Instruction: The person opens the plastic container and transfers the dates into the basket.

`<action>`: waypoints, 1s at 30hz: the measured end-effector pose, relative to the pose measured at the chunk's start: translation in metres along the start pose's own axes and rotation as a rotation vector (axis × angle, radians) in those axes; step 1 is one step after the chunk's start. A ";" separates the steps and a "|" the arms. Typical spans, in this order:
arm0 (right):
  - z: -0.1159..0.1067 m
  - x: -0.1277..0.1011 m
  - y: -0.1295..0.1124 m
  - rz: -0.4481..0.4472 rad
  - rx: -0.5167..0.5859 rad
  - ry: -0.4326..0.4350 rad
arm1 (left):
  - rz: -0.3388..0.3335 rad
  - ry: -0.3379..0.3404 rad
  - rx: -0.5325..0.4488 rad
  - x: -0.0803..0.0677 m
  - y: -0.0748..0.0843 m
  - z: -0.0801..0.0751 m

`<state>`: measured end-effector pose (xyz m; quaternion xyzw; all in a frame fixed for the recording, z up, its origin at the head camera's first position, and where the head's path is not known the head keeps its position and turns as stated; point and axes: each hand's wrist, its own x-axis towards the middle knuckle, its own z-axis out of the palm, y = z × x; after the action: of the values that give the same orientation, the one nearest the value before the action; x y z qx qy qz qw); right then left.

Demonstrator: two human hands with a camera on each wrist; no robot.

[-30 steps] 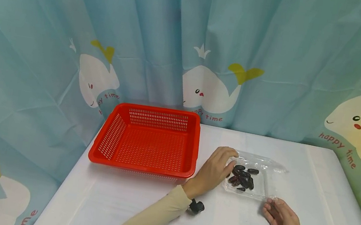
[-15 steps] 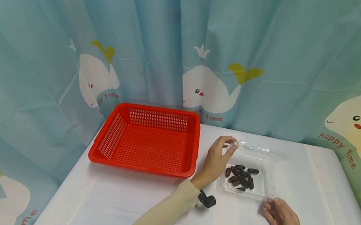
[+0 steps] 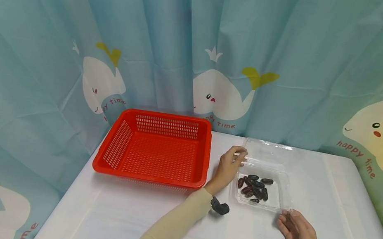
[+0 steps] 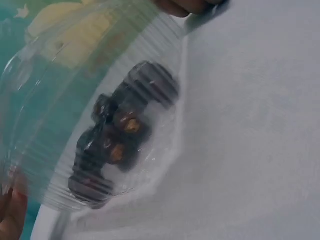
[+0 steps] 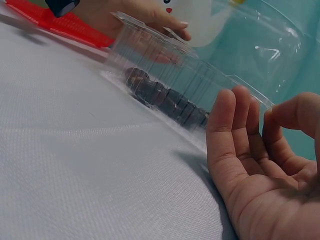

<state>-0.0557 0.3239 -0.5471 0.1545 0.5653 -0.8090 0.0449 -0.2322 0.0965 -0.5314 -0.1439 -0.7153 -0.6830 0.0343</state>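
Note:
A clear plastic box [image 3: 278, 200] stands on the white table and holds several dark dates [image 3: 255, 187]. Its hinged lid [image 3: 265, 151] is raised toward the curtain. My left hand [image 3: 230, 165] pinches the lid's left edge. My right hand [image 3: 295, 232] lies with relaxed fingers at the box's near right corner, fingertips against the rim. In the left wrist view the dates [image 4: 117, 145] show through the ribbed plastic [image 4: 60, 75]. The right wrist view has my right hand [image 5: 255, 165] beside the box [image 5: 165, 65], with my left hand [image 5: 145, 12] at its far side.
A red slotted basket [image 3: 148, 177] with nothing in it stands left of the box, close to my left forearm. A whale-print curtain [image 3: 77, 34] hangs behind the table. The white table [image 3: 334, 188] extends right of the box and toward me.
My left hand has swung the lid up from over the dates and back toward the curtain. The right hand has stayed at the near right corner.

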 end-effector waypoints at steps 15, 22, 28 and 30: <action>-0.001 0.001 0.003 -0.028 -0.002 -0.012 | -0.132 0.003 -0.020 0.001 -0.005 -0.003; -0.001 0.002 0.004 -0.032 -0.010 -0.020 | -0.154 0.067 0.221 0.001 -0.005 -0.004; -0.001 0.001 0.002 -0.012 -0.011 -0.009 | -0.184 0.143 0.391 0.001 0.000 -0.005; 0.000 0.001 0.002 -0.002 -0.010 -0.005 | -0.196 0.155 0.418 0.001 0.001 -0.005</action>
<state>-0.0558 0.3238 -0.5489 0.1516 0.5696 -0.8065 0.0461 -0.2336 0.0913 -0.5293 -0.0109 -0.8470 -0.5290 0.0515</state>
